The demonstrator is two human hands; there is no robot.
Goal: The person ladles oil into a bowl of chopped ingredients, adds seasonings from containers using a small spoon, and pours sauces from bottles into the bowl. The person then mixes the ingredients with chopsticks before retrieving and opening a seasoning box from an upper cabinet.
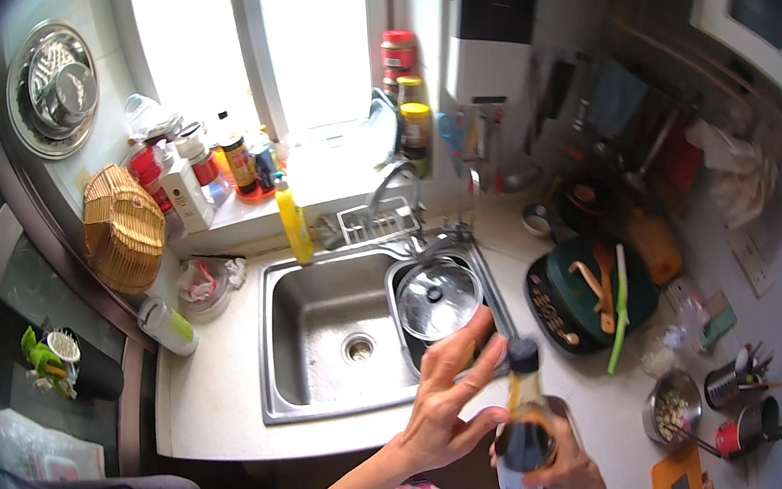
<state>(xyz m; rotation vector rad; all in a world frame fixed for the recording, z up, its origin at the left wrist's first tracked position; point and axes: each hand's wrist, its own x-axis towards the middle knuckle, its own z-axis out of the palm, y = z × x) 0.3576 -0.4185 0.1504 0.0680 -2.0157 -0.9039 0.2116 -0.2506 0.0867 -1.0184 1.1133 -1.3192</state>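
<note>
A glass bottle of dark liquid (524, 445) with a black cap is in my right hand (567, 457), gripped around its lower body. The bottle stands nearly upright, in front of the counter's edge. Beside its neck, my left hand (439, 406) is raised with the fingers spread and holds nothing. The left thumb tip is close to the bottle; whether it touches cannot be told. Behind my left fingers, a glass lid (439, 298) lies over the small right basin of the steel sink (310, 310).
A dark green appliance (574, 300) on the right bears a wooden spatula (604, 273) and a green onion stalk (622, 316). Nearer stands a metal bowl of chopped food (672, 407). A yellow detergent bottle (293, 221) is behind the sink. Several bottles and jars line the windowsill (328, 178).
</note>
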